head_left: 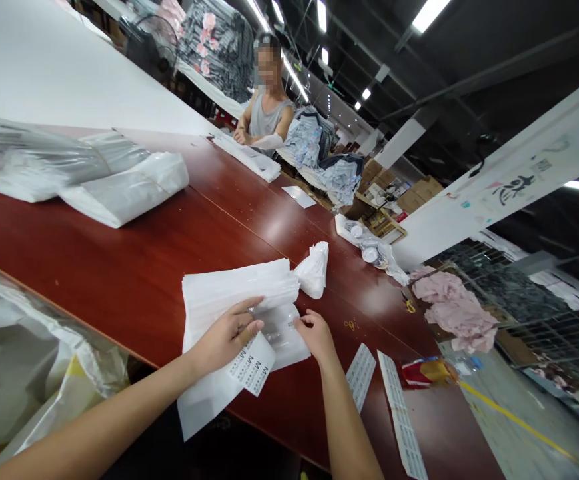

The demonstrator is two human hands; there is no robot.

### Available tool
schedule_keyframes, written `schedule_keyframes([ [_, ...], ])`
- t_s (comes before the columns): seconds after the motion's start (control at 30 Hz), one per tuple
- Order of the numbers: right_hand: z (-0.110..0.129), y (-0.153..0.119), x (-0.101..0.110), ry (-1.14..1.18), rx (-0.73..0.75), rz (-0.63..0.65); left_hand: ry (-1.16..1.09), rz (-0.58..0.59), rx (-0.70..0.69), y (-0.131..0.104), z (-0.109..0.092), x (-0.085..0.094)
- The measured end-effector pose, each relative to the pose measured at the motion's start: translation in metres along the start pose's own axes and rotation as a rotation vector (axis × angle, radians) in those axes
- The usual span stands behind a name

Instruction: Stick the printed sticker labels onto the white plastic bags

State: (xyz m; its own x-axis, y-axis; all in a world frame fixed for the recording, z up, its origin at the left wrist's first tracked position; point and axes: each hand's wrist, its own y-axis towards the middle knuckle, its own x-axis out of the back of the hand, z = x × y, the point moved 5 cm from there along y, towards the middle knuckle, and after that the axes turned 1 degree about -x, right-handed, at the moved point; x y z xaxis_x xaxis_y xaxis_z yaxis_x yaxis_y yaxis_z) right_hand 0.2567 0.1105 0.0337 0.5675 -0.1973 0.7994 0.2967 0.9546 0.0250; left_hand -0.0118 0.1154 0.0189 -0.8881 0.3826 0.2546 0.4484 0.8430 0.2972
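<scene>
A stack of white plastic bags (219, 290) lies at the near edge of the red-brown table, its lower corner hanging over. My left hand (232, 333) rests on the stack, with a sheet of printed "M" labels (253, 365) held under its thumb and fingers. On the right side of the stack, my right hand (314, 333) has thumb and forefinger brought together at small dark print on the top clear bag (279, 330); whatever is between the fingertips is too small to make out. Just beyond the stack sits a crumpled white bag (313, 270).
Bundled plastic bags (129, 187) lie on the table (144, 267) at left. More label sheets (402, 413), a red-yellow packet (429, 372) and yellow scissors (408, 303) are at right. Across the table a person (269, 117) sits by white bags (254, 160).
</scene>
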Motion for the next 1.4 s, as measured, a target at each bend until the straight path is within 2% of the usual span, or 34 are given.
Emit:
schedule_keyframes([
  [0.07, 0.008, -0.003, 0.000, -0.099, 0.055, -0.073, -0.014, 0.008, 0.008, 0.000, 0.001, -0.001],
  [0.13, 0.022, -0.003, -0.004, -0.298, 0.162, -0.082, -0.020, 0.024, 0.017, 0.000, 0.001, -0.001],
  [0.23, 0.037, 0.005, -0.011, -0.577, 0.260, 0.008, -0.013, 0.035, 0.026, 0.002, 0.001, 0.001],
  [0.33, 0.045, 0.016, -0.006, -0.655, 0.313, 0.106, 0.040, 0.047, 0.001, 0.003, -0.003, 0.003],
  [0.47, 0.069, 0.017, -0.012, -0.712, 0.557, 0.292, 0.221, 0.243, -0.195, -0.008, -0.014, -0.015],
  [0.57, 0.102, 0.004, -0.048, -0.711, 0.764, 0.390, 0.352, 0.292, -0.310, -0.021, -0.018, -0.032],
  [0.67, 0.151, -0.015, -0.103, -0.651, 1.058, 0.444, 0.435, 0.313, -0.249, -0.030, -0.014, -0.044],
  [0.73, 0.184, -0.021, -0.128, -0.571, 1.190, 0.442, 0.418, 0.328, -0.237, -0.032, -0.017, -0.045],
  [0.8, 0.207, -0.015, -0.131, -0.446, 1.114, 0.422, 0.307, 0.329, -0.309, -0.030, -0.026, -0.038],
  [0.87, 0.212, -0.005, -0.110, -0.273, 0.905, 0.392, 0.175, 0.295, -0.334, -0.022, -0.032, -0.024],
  [0.9, 0.207, -0.004, -0.094, -0.179, 0.794, 0.357, 0.131, 0.264, -0.284, -0.015, -0.030, -0.015],
  [1.0, 0.171, -0.017, -0.044, 0.009, 0.505, 0.181, 0.102, 0.097, 0.009, 0.004, -0.009, 0.007],
  [1.07, 0.137, -0.037, -0.028, 0.021, 0.340, 0.138, 0.084, 0.019, 0.136, 0.009, 0.004, 0.012],
  [1.17, 0.092, -0.061, -0.039, 0.053, 0.148, 0.325, 0.031, 0.035, 0.154, 0.008, 0.010, 0.006],
  [1.23, 0.076, -0.068, -0.050, 0.128, 0.070, 0.446, 0.016, 0.090, 0.124, 0.005, 0.008, 0.000],
  [1.27, 0.074, -0.070, -0.053, 0.163, 0.055, 0.467, 0.019, 0.106, 0.118, 0.003, 0.007, -0.002],
  [1.33, 0.077, -0.070, -0.050, 0.201, 0.083, 0.408, 0.048, 0.109, 0.124, 0.001, 0.006, -0.002],
  [1.4, 0.086, -0.071, -0.044, 0.210, 0.156, 0.277, 0.095, 0.088, 0.130, 0.001, 0.007, -0.001],
])
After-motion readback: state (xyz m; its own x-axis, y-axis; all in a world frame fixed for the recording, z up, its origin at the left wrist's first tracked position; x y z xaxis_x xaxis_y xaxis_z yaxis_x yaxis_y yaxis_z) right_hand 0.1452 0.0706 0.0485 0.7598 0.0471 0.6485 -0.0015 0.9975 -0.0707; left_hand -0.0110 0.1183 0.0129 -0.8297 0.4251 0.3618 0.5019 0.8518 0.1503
